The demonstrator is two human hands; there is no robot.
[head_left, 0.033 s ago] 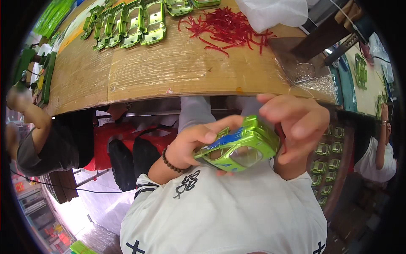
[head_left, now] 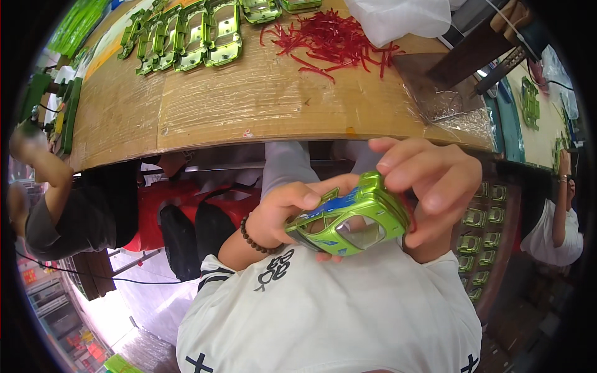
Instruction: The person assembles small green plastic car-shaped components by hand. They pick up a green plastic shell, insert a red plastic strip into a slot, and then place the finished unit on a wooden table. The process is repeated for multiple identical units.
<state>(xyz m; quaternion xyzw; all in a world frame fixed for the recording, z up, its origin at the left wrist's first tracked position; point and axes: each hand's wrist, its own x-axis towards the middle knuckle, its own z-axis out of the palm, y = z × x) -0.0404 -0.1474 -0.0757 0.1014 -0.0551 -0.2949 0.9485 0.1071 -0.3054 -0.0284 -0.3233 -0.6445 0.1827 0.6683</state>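
Note:
My left hand (head_left: pixel 283 214), with a beaded bracelet at the wrist, grips a shiny green toy car body shell (head_left: pixel 354 217) in front of my chest. The shell has blue markings and clear side windows and lies tilted, one end toward my right hand. At that end my right hand (head_left: pixel 435 186) curls its fingers, the upper ones touching or nearly touching the shell's edge. A thin red plastic strip (head_left: pixel 411 214) shows between the right thumb, the fingers and the shell; its full length is hidden.
On the wooden table (head_left: pixel 249 112) ahead lie a pile of red strips (head_left: pixel 333 40) and several green car frames (head_left: pixel 189 37). A white bag (head_left: pixel 401 18) and a dark tool stand (head_left: pixel 463 59) are at the far right. A tray of green parts (head_left: pixel 479 236) stands right; people sit either side.
The right fingers have shifted slightly left and down around the shell's end. The shell has turned a little in my left hand, which otherwise stays in place.

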